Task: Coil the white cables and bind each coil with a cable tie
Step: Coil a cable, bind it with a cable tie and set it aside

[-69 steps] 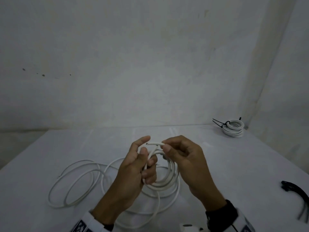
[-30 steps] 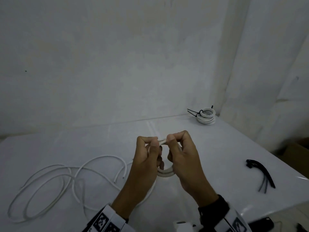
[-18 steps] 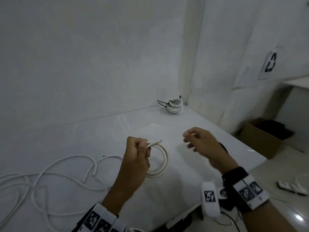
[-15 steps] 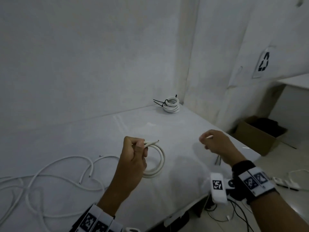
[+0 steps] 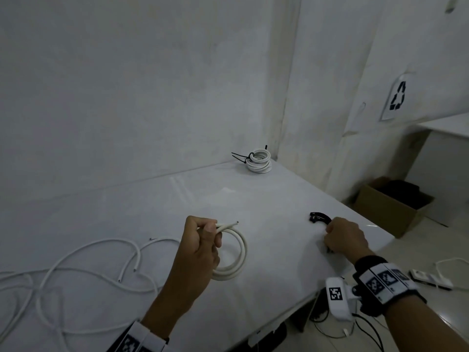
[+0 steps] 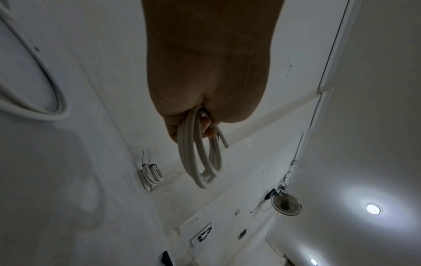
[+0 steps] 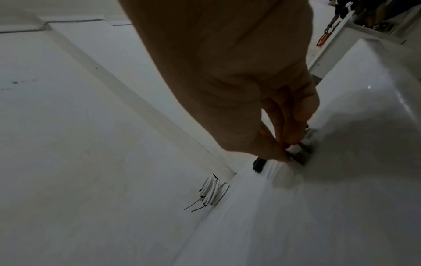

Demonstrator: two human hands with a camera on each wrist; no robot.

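My left hand [image 5: 212,232] grips a small coil of white cable [image 5: 236,260] by its top and holds it upright above the white table [image 5: 266,199], with the cable's end sticking out past the thumb. In the left wrist view the coil [image 6: 200,162] hangs from the curled fingers. My right hand [image 5: 331,240] is down at the table's right edge on a bunch of black cable ties [image 5: 318,217]. In the blurred right wrist view its fingertips [image 7: 284,144] pinch the ties [image 7: 300,154]. Loose white cables [image 5: 76,270] sprawl across the table's left side.
Bound white coils [image 5: 258,162] with black tie tails stand stacked in the table's far right corner against the wall. Beyond the right edge, a cardboard box [image 5: 390,207] and a power strip [image 5: 431,278] lie on the floor.
My right hand let go of the coil, swung right and came down onto the black cable ties. The left hand keeps holding the coil alone. The view has turned right.
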